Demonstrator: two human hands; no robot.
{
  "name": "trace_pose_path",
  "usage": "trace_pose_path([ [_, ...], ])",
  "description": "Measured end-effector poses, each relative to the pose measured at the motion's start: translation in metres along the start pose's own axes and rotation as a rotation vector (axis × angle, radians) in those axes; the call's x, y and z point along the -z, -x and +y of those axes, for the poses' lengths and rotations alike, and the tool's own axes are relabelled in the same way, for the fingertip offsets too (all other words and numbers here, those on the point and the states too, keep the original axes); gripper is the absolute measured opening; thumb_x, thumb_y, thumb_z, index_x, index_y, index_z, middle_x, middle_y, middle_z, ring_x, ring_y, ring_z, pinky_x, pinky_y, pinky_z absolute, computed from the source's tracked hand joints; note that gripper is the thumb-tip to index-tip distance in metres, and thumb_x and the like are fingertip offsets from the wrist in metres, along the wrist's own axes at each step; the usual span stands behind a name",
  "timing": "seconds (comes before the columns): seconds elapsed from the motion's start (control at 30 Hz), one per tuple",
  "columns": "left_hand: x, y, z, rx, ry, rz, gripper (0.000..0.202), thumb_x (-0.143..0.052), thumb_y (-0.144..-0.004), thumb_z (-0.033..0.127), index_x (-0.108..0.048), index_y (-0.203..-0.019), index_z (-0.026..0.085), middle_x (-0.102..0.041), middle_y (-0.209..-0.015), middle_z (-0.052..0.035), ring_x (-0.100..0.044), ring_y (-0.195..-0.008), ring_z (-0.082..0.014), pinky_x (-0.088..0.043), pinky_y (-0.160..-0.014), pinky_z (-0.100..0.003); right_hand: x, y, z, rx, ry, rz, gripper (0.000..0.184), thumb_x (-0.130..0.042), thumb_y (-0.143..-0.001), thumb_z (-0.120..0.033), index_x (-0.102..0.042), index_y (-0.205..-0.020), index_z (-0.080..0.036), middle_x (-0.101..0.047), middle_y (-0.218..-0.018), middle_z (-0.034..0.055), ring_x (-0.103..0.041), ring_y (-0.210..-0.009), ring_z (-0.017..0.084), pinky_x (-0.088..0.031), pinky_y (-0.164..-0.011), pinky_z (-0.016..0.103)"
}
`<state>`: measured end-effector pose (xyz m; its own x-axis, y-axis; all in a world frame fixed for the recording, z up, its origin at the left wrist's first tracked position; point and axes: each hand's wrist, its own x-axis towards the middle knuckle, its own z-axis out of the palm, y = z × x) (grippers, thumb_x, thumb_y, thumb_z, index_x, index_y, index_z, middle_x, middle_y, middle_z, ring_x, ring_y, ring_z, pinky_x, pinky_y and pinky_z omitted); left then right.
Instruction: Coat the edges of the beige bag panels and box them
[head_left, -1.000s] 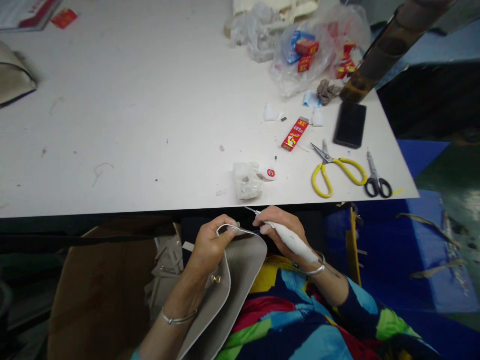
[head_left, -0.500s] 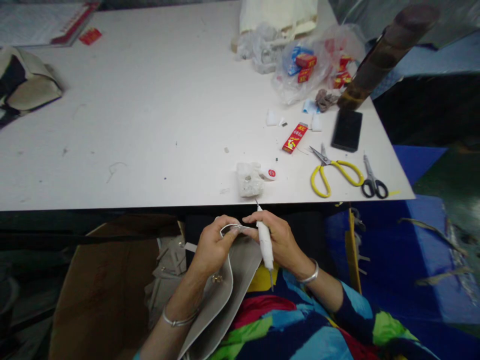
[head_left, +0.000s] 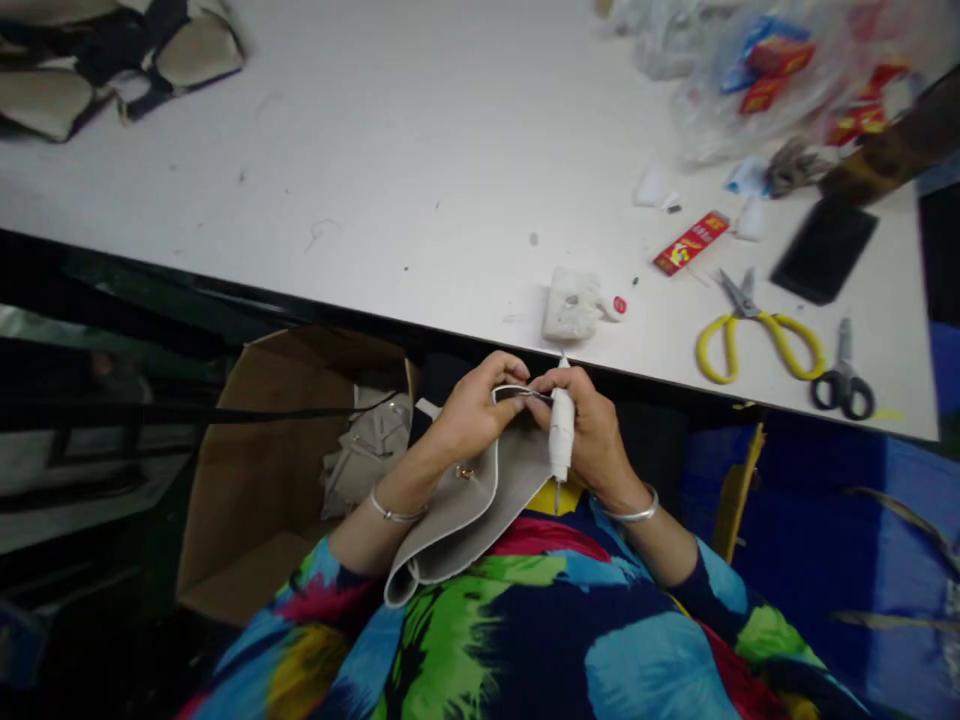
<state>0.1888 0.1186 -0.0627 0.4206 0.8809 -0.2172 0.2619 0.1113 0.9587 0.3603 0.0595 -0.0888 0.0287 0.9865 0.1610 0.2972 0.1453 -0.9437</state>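
Note:
A light grey bag (head_left: pixel 517 470), or a piece of one, with a small gold-coloured metal fitting hangs from my hands over my lap. My left hand (head_left: pixel 476 410) is closed on its upper edge, thumb and fingers pinching the pale rim. In my right hand (head_left: pixel 596 435) lies an awl-like tool (head_left: pixel 561 430) with a white-wrapped handle and a thin metal point at each end. The fingertips of that hand also meet the bag's edge beside the left ones. What exactly lies between the fingertips is too small to make out.
On the white table (head_left: pixel 360 170) are a whitish lump (head_left: pixel 571 305), a red packet (head_left: pixel 690 243), yellow-handled scissors (head_left: pixel 757 325), black-handled snips (head_left: pixel 844 380), a phone (head_left: pixel 825 250) and plastic bags (head_left: pixel 750 90). A cardboard box (head_left: pixel 255 480) with grey pieces stands at left, a blue surface (head_left: pixel 810 560) at right.
The view has turned and shifted, so the table now slants and its things appear farther right. Both hands keep hold of the bag's edge, and the tool stays in my right hand.

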Motion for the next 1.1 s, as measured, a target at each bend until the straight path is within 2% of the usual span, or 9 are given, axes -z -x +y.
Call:
trace_pose_path([
  [0.13, -0.004, 0.001, 0.001, -0.007, 0.01, 0.001, 0.024, -0.067, -0.078, 0.01, -0.06, -0.099, 0.02, -0.067, -0.091, -0.0006, -0.066, -0.089, -0.0182, -0.05, -0.084, -0.031, 0.0, 0.005, -0.001, 0.024, 0.055, 0.053, 0.008, -0.07, -0.097, -0.026, -0.066, -0.104, -0.027, -0.074, -0.101, 0.0008, -0.067, -0.079, 0.017, -0.053, -0.071, 0.029],
  [0.33, -0.005, 0.004, 0.005, -0.057, -0.008, 0.013, 0.023, -0.067, -0.078, 0.003, -0.063, -0.095, 0.018, -0.07, -0.093, -0.0018, -0.069, -0.092, -0.0189, -0.053, -0.087, -0.032, -0.005, 0.01, -0.003, 0.048, 0.075, 0.105, 0.007, -0.07, -0.097, -0.026, -0.064, -0.101, -0.026, -0.075, -0.099, 0.0015, -0.07, -0.081, 0.018, -0.056, -0.073, 0.03],
  [0.53, 0.009, 0.012, 0.012, -0.088, -0.176, 0.013, 0.015, -0.07, -0.083, 0.01, -0.07, -0.096, 0.017, -0.075, -0.096, -0.0034, -0.07, -0.095, -0.0217, -0.053, -0.09, -0.034, -0.008, 0.0, -0.009, 0.129, 0.014, 0.064, 0.008, -0.069, -0.098, -0.022, -0.063, -0.1, -0.027, -0.075, -0.1, 0.0001, -0.071, -0.085, 0.017, -0.057, -0.076, 0.03],
  [0.63, 0.019, 0.017, 0.02, -0.126, -0.222, 0.078, 0.016, -0.071, -0.085, 0.013, -0.073, -0.1, 0.017, -0.078, -0.101, -0.0044, -0.072, -0.098, -0.0222, -0.054, -0.094, -0.035, -0.014, -0.012, -0.017, 0.208, -0.013, 0.018, 0.006, -0.068, -0.1, -0.022, -0.064, -0.102, -0.027, -0.075, -0.1, -0.0003, -0.071, -0.087, 0.017, -0.058, -0.079, 0.03],
  [0.77, 0.041, 0.028, 0.038, -0.204, -0.339, 0.285, 0.014, -0.071, -0.088, 0.018, -0.078, -0.1, 0.018, -0.079, -0.101, -0.0044, -0.073, -0.097, -0.0218, -0.055, -0.094, -0.035, -0.018, -0.027, -0.036, 0.262, -0.084, 0.087, 0.01, -0.07, -0.101, -0.025, -0.063, -0.108, -0.028, -0.076, -0.109, 0.0023, -0.075, -0.1, 0.021, -0.061, -0.089, 0.036],
  [0.87, 0.069, 0.041, 0.054, -0.235, -0.385, 0.549, 0.009, -0.077, -0.088, 0.026, -0.08, -0.093, 0.018, -0.077, -0.086, -0.0019, -0.071, -0.08, -0.0187, -0.057, -0.08, -0.032, -0.013, -0.032, -0.051, 0.314, -0.162, 0.234, 0.018, -0.074, -0.099, -0.024, -0.06, -0.11, -0.029, -0.076, -0.115, 0.0045, -0.075, -0.109, 0.024, -0.061, -0.099, 0.043],
  [0.93, 0.088, 0.053, 0.063, -0.24, -0.371, 0.742, 0.012, -0.082, -0.085, 0.028, -0.079, -0.09, 0.017, -0.074, -0.077, 0.0003, -0.067, -0.069, -0.0155, -0.054, -0.067, -0.029, -0.006, -0.033, -0.056, 0.309, -0.2, 0.282, 0.019, -0.075, -0.099, -0.023, -0.06, -0.108, -0.029, -0.077, -0.112, 0.0044, -0.076, -0.106, 0.023, -0.061, -0.097, 0.043],
  [1.0, 0.103, 0.064, 0.07, -0.23, -0.339, 0.91, 0.013, -0.083, -0.085, 0.028, -0.078, -0.091, 0.018, -0.072, -0.075, 0.002, -0.064, -0.066, -0.0136, -0.05, -0.06, -0.027, 0.001, -0.031, -0.056, 0.289, -0.191, 0.284, 0.018, -0.075, -0.099, -0.024, -0.061, -0.108, -0.029, -0.077, -0.108, 0.004, -0.076, -0.102, 0.023, -0.062, -0.092, 0.04],
  [1.1, 0.112, 0.074, 0.072, -0.235, -0.252, 1.131, 0.013, -0.084, -0.079, 0.028, -0.075, -0.085, 0.02, -0.068, -0.072, 0.0035, -0.06, -0.062, -0.0121, -0.046, -0.053, -0.024, 0.007, -0.028, -0.05, 0.262, -0.118, 0.244, 0.016, -0.076, -0.099, -0.027, -0.064, -0.109, -0.028, -0.078, -0.106, 0.0037, -0.076, -0.098, 0.023, -0.062, -0.086, 0.037],
])
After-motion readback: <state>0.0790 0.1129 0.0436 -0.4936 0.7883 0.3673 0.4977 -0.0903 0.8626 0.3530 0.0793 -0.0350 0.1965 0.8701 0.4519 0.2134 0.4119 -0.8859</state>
